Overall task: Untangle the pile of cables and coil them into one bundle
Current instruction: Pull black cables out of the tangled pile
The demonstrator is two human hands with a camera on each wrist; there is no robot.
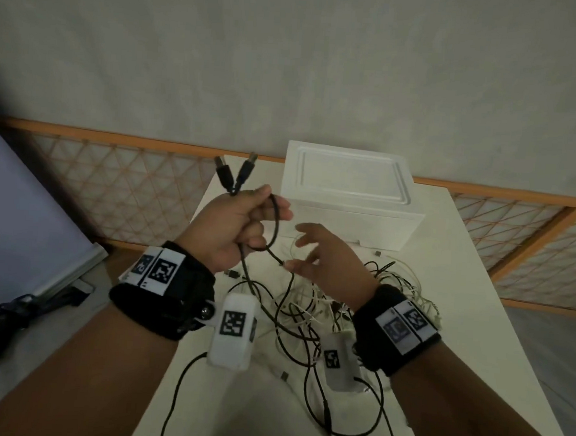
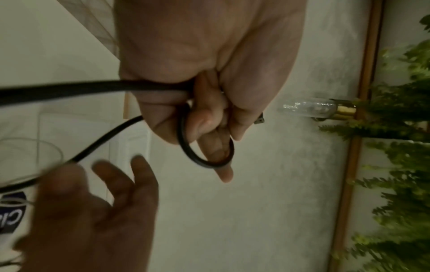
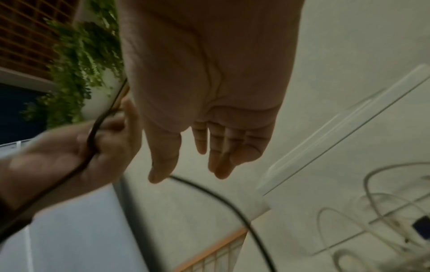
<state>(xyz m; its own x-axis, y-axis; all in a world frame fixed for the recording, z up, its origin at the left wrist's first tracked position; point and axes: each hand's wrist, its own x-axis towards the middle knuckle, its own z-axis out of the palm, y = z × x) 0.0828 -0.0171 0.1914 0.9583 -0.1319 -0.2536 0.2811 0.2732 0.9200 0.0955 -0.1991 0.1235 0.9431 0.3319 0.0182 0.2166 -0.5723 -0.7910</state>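
Note:
My left hand (image 1: 239,221) is raised above the table and grips a black cable (image 1: 276,225). Two black USB plugs (image 1: 223,173) stick up out of its fist, and a loop of the cable (image 2: 204,162) curls round its fingers. My right hand (image 1: 324,257) is just to the right with its fingers spread and straight; its thumb tip (image 3: 158,174) touches the cable's hanging stretch (image 3: 221,198). Below both hands a tangled pile of black and white cables (image 1: 301,309) lies on the white table (image 1: 441,328).
A white foam box (image 1: 349,184) stands at the table's far end, right behind my hands. A wooden lattice railing (image 1: 113,180) runs along the wall. A pale board (image 1: 17,218) and a black object (image 1: 4,311) lie on the floor at left.

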